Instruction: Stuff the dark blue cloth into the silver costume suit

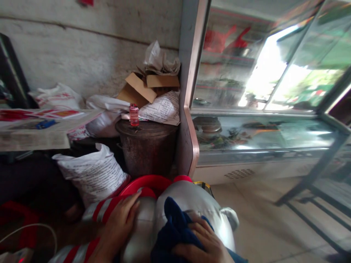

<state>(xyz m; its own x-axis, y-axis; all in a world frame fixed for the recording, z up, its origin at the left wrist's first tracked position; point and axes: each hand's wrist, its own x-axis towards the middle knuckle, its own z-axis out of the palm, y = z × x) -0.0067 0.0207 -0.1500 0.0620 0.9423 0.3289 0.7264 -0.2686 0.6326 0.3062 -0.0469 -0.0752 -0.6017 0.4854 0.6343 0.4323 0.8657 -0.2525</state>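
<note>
A large silver stuffed toy with a round ear and red-and-silver striped limbs lies in front of me. My left hand rests across its body by a striped arm, fingers stretched out. In my right hand is a bunched dark blue cloth, pressed against the toy's rounded head. The toy's face side and lower part are partly hidden by the cloth and the frame edge.
Behind the toy sit a red basin, a lidded metal drum bearing a red bottle, and a white printed sack. A paper-covered table is left; a glass display cabinet and metal-framed stand are right.
</note>
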